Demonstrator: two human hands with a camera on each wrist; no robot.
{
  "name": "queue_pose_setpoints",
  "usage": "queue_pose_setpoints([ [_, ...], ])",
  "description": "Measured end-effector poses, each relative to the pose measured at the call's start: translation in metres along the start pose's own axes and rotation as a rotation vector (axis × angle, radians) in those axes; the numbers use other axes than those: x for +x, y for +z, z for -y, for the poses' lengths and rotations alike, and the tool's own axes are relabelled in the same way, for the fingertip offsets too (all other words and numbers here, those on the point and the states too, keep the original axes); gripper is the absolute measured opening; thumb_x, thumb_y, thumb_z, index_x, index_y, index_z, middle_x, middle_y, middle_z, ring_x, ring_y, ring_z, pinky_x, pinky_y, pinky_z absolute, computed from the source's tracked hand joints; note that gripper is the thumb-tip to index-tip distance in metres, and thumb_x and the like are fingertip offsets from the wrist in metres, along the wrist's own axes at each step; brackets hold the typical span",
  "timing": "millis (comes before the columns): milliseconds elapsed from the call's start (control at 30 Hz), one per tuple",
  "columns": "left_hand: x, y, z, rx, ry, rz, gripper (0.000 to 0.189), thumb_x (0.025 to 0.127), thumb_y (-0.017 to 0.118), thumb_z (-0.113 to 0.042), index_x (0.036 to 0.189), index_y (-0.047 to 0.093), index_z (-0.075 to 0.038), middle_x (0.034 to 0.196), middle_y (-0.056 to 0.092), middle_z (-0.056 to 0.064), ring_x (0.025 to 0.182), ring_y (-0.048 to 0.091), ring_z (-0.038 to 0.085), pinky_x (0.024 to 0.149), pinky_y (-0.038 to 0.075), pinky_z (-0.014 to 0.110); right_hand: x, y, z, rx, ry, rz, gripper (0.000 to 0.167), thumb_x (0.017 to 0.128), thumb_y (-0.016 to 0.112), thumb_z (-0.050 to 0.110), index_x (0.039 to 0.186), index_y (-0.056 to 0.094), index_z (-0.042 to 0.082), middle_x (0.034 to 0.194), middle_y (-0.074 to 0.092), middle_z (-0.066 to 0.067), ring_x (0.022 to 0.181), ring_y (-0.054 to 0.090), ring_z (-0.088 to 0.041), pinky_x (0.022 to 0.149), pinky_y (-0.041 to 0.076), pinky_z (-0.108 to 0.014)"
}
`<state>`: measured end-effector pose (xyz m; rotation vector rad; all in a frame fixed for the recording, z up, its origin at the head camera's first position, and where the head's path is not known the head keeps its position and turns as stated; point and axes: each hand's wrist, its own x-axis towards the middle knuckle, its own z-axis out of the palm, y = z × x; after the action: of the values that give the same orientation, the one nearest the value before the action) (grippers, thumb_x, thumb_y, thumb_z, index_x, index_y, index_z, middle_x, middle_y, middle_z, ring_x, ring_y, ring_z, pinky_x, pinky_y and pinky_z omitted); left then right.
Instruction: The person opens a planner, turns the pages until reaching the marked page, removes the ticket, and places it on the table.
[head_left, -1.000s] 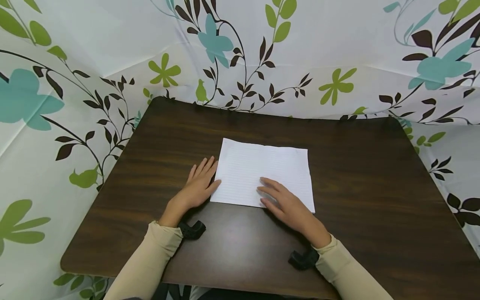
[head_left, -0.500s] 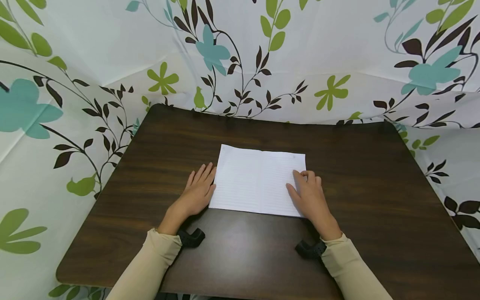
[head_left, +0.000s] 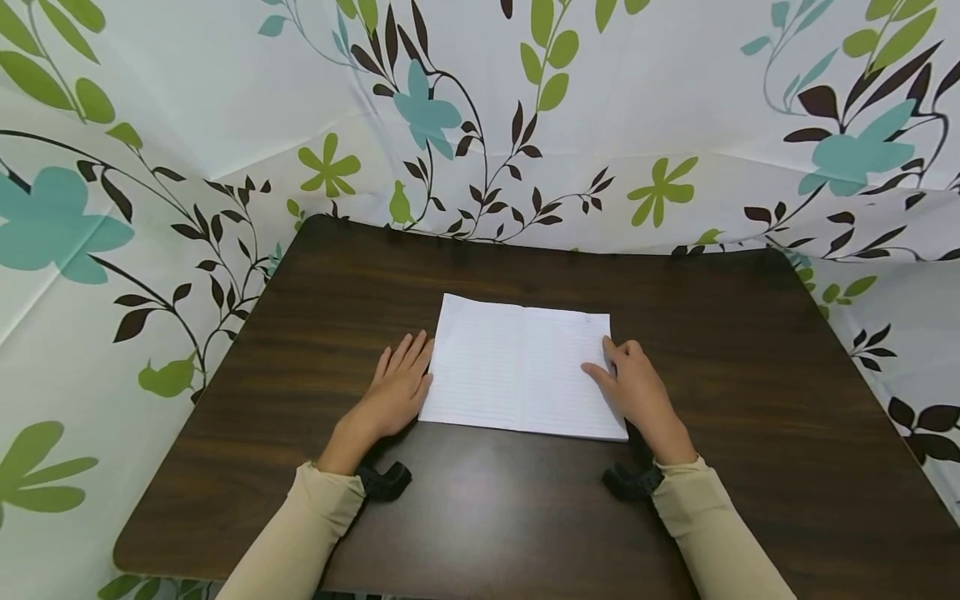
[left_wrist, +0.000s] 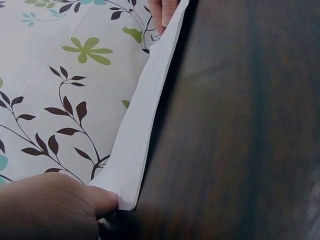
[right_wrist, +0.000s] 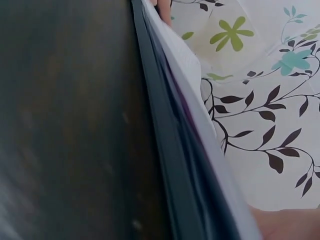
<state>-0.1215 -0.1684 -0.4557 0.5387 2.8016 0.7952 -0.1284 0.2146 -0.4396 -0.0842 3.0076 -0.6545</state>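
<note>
From the left edge of the table (head_left: 300, 358), a wide stretch of tabletop runs in to the left hand (head_left: 396, 390), which lies with its fingers straight against the left edge of the notebook (head_left: 517, 367) – resting there without a grip. The notebook lies mid-table, its ruled pages spread either side of a centre fold, with tabletop both beyond and in front of it. At its right edge sits the right hand (head_left: 637, 396), forefinger bent at the border and thumb over the page – whether it pinches paper I cannot tell. Past that hand the tabletop stretches widely to the right edge.

The surface is dark wood grain, with a pale sheen in front of the notebook. White cloth (head_left: 247, 75) hangs left, behind and right, printed with teal flowers, green blooms and dark leaves.
</note>
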Motion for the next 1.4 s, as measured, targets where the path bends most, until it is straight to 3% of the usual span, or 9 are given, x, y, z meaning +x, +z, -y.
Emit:
queue_pose_setpoints([
  [167,0.004,0.002,0.003,0.021,-0.008,0.006,0.06,0.114,0.032,-0.028,0.168,0.015,-0.006,0.177,0.007,0.013,0.165,0.0,0.036,0.129,-0.002,0.061,0.002,-0.005,-0.001,-0.004,0.0,0.013,0.073,0.103,0.066,0.037,0.157,0.039,-0.005,0.108,0.053,-0.024,0.083,0.049,-0.026,0.068,0.041,-0.035],
  [300,0.005,0.001,0.003,0.023,-0.009,0.013,0.06,0.114,0.031,-0.029,0.168,0.015,-0.007,0.177,0.007,0.013,0.165,0.0,0.036,0.13,-0.002,0.061,0.0,-0.004,0.0,0.011,0.013,0.001,0.07,0.103,0.066,0.039,0.156,0.042,-0.001,0.107,0.055,-0.023,0.083,0.047,-0.025,0.067,0.038,-0.033],
  [467,0.003,0.001,0.003,0.024,-0.016,0.013,0.061,0.114,0.032,-0.029,0.168,0.016,-0.006,0.177,0.007,0.014,0.165,0.0,0.036,0.129,-0.002,0.062,-0.003,0.0,0.002,0.001,-0.005,-0.083,0.057,0.103,0.067,0.034,0.149,0.054,0.005,0.106,0.058,-0.023,0.076,0.048,-0.024,0.062,0.039,-0.033],
  [733,-0.002,0.003,0.003,0.022,-0.029,0.02,0.061,0.114,0.031,-0.029,0.168,0.015,-0.006,0.177,0.006,0.014,0.165,0.0,0.036,0.129,-0.002,0.062,-0.007,0.006,0.007,-0.059,-0.046,-0.221,0.041,0.096,0.076,0.024,0.133,0.071,0.007,0.088,0.065,-0.015,0.065,0.049,-0.022,0.054,0.04,-0.033],
  [1033,0.0,0.001,0.002,0.012,-0.017,0.008,0.06,0.114,0.031,-0.029,0.168,0.015,-0.006,0.177,0.006,0.013,0.165,0.0,0.036,0.129,-0.003,0.062,-0.006,0.001,0.01,0.045,0.037,-0.193,0.052,0.097,0.075,0.021,0.14,0.061,-0.005,0.082,0.06,-0.014,0.068,0.05,-0.023,0.058,0.037,-0.032],
  [1233,0.0,0.002,0.002,0.014,-0.016,0.007,0.06,0.114,0.031,-0.028,0.168,0.015,-0.006,0.177,0.007,0.014,0.165,0.001,0.037,0.129,-0.002,0.062,-0.01,-0.002,0.01,0.071,0.107,-0.166,0.056,0.098,0.075,0.028,0.142,0.058,-0.003,0.084,0.068,-0.016,0.063,0.054,-0.021,0.055,0.039,-0.031],
  [1400,0.001,0.002,0.002,0.02,-0.017,0.01,0.06,0.114,0.03,-0.029,0.168,0.015,-0.006,0.177,0.006,0.013,0.165,0.001,0.036,0.129,-0.002,0.062,-0.01,-0.003,0.008,0.112,0.13,-0.141,0.065,0.098,0.075,0.026,0.151,0.049,-0.003,0.084,0.063,-0.012,0.066,0.051,-0.02,0.058,0.037,-0.031],
])
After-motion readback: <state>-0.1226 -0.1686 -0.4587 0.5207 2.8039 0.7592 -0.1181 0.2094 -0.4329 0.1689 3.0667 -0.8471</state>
